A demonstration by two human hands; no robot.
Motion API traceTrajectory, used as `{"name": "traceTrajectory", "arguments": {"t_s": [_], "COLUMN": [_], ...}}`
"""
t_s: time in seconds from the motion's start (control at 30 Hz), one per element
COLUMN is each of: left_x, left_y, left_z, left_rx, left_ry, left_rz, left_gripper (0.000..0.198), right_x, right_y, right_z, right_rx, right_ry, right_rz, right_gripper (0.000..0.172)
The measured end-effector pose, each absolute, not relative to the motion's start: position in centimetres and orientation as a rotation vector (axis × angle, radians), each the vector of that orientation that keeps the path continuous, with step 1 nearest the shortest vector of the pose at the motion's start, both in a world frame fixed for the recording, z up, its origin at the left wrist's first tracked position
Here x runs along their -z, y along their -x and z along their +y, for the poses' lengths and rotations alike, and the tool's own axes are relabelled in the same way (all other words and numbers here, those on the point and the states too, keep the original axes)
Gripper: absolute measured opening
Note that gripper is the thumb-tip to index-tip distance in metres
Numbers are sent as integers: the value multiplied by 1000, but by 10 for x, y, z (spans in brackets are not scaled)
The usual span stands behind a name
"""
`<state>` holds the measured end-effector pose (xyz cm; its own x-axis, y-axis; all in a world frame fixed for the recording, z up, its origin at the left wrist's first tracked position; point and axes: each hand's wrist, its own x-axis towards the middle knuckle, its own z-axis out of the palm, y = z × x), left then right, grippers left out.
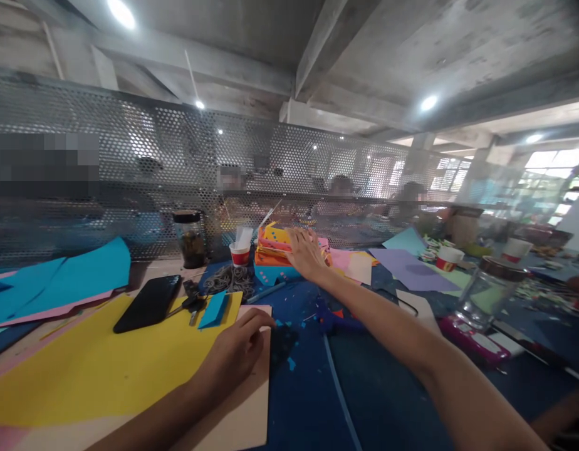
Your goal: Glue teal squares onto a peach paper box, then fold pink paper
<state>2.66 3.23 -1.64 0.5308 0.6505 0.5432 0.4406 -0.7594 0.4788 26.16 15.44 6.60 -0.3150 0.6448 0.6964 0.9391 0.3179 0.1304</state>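
My right hand [308,254] reaches far across the table and lies on a stack of folded coloured paper pieces [274,254]. Its fingers are stretched out over the orange and yellow layers, with a blue layer at the bottom. My left hand [240,347] hovers or rests over pale card sheets [252,413]; contact is hard to judge. Its fingers are loosely bent, with a gap to the thumb and nothing visible in them. A small folded blue paper [214,310] lies on the yellow sheet [106,363] near it. Blue paper scraps [291,363] are scattered to its right.
A black phone [148,304], keys [193,297], grey string [228,279], a paper cup [240,254] and a dark jar [190,241] stand or lie at left. A blue glue gun [329,318] lies under my right forearm. A clear jar [487,294] stands right; a perforated screen [271,169] is behind.
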Motion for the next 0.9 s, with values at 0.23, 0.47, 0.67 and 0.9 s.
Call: {"name": "traceTrajectory", "arguments": {"t_s": [0.23, 0.47, 0.67, 0.9], "left_x": [20, 19, 22, 23], "left_y": [-25, -26, -27, -27], "left_z": [37, 33, 36, 35], "left_rx": [-1029, -1065, -1089, -1102], "left_ry": [-2462, -2471, -2476, -2479], "left_rz": [917, 919, 905, 952], "left_gripper": [29, 29, 28, 28], "right_x": [-78, -95, -110, -128], "right_y": [-266, -274, -281, -288], "right_z": [162, 174, 187, 202], "right_rx": [675, 589, 509, 440], "right_ry": [1434, 1441, 1416, 1369], "right_rz": [-2078, -2159, -2213, -2171], "right_gripper": [64, 60, 39, 29]}}
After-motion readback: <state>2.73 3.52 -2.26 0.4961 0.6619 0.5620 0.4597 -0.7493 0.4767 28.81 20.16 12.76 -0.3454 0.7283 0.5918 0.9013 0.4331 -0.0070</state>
